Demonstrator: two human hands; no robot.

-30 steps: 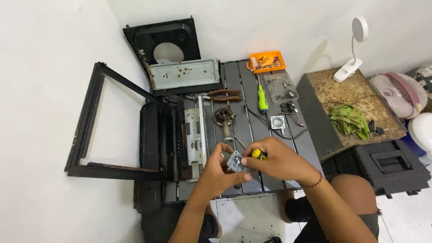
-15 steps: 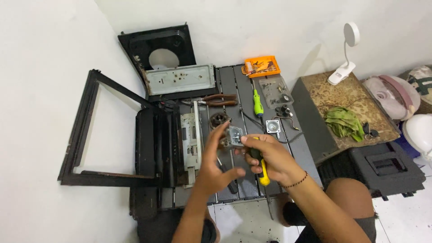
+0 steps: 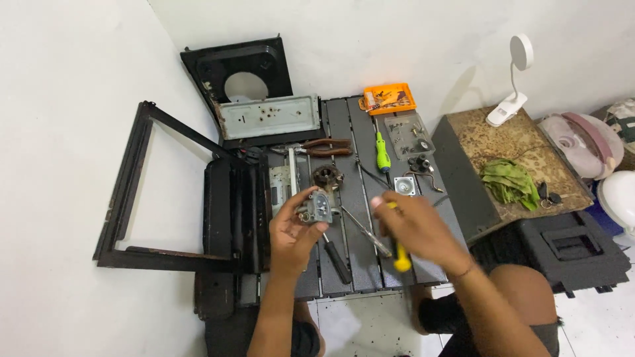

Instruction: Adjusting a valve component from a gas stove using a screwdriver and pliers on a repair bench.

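left hand (image 3: 294,228): I'm pinching the small metal part (image 3: 317,208); loose fingertip hold, might drop.
right hand (image 3: 413,228): blurry, probably closed around yellow screwdriver (image 3: 399,254); could slip.

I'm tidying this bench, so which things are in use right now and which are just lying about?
In use:
left hand holding a small metal part
right hand holding a yellow screwdriver

Lying about:
pliers
green screwdriver
black screwdriver
orange bit case
lamp
green cloth
black frame
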